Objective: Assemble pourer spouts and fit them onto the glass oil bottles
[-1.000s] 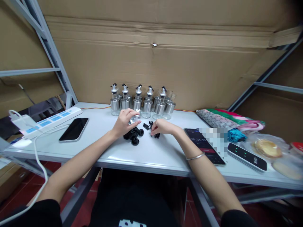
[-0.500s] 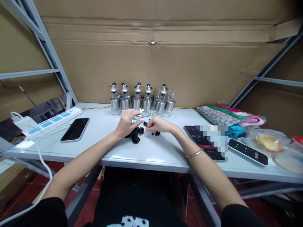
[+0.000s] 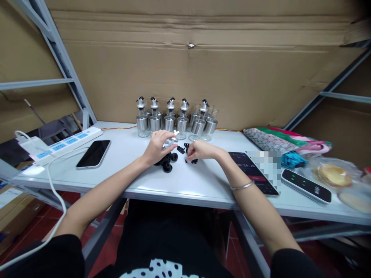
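Note:
My left hand [image 3: 156, 146] grips a small silver pourer cap with a white spout [image 3: 171, 141], held just above a pile of black rubber stoppers [image 3: 167, 161] on the white table [image 3: 174, 181]. My right hand [image 3: 199, 150] rests to the right of it, fingers pinched over several small black plastic parts [image 3: 189, 152]; whether it holds one I cannot tell. Behind both hands stands a row of small glass bottles with steel sleeves and pourer tops [image 3: 175, 121].
A dark phone [image 3: 93, 153] and a white power strip [image 3: 62, 143] lie at the left. At the right are a phone showing a timer [image 3: 252, 173], a black device with green lights [image 3: 306, 185], folded cloth [image 3: 278, 144] and bagged bread [image 3: 330, 172]. Cardboard [image 3: 185, 69] backs the table.
The left hand has lifted the silver cap slightly off the stopper pile. The right hand went toward the cap and came back to the small black parts. The view shifted a little.

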